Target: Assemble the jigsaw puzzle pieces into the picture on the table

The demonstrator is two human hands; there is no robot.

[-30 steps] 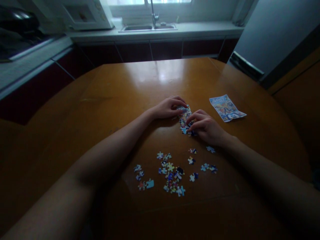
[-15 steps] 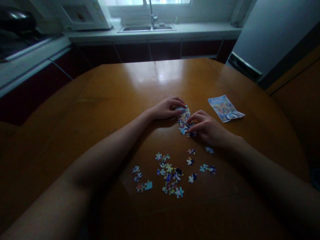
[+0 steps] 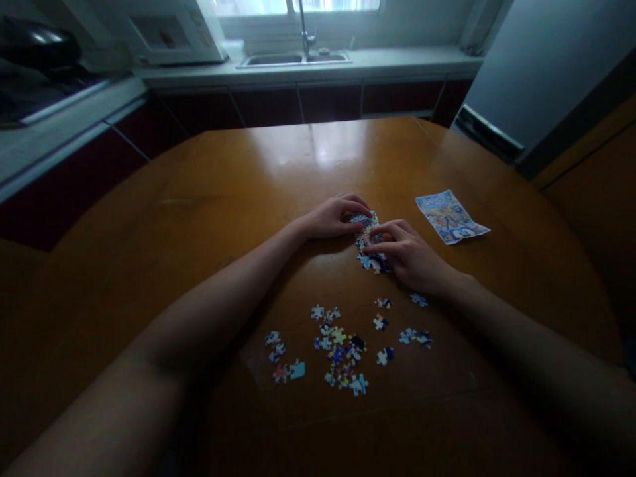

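Note:
A partly assembled jigsaw puzzle (image 3: 366, 236) lies on the wooden table, its colourful surface partly covered by both hands. At its far left edge, my left hand (image 3: 338, 216) holds it between the thumb and bent fingers, which reach onto its top. From the right, my right hand (image 3: 405, 248) stretches over its middle, thumb and index finger spread apart and touching the surface; no loose piece shows between them. Nearer to me lies a cluster of loose puzzle pieces (image 3: 338, 336), with a few more pieces (image 3: 381, 322) to its right and a small group (image 3: 275, 346) to its left.
A creased printed picture sheet (image 3: 452, 216) lies to the right of the puzzle. The round-cornered wooden table (image 3: 223, 179) fills the middle of the view. Beyond it are a counter with a sink (image 3: 273, 59) and, at the right, a tall grey appliance (image 3: 541, 73).
My right thumb and index finger have moved slightly left and away from me across the puzzle, uncovering more of its near end. My left hand stays in place.

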